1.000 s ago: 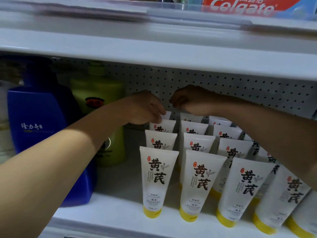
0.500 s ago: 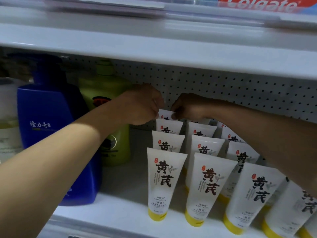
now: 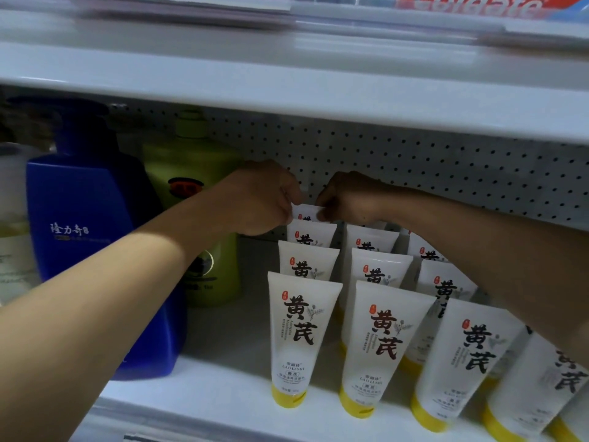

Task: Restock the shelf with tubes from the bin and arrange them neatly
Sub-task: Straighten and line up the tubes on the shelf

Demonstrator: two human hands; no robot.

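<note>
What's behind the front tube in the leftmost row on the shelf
Behind the front tube three more tubes stand in file; the rearmost tube is pinched at its top by the left hand and right hand. Their lower parts are covered.

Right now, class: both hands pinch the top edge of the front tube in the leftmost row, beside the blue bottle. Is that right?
Not quite. The head view shows the left hand and right hand pinching the rearmost tube of that row, against the pegboard, not the front one. The blue bottle does stand to the left.

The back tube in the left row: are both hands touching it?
Touching. The head view shows the left hand and right hand each pinching a top corner of the back tube.
</note>
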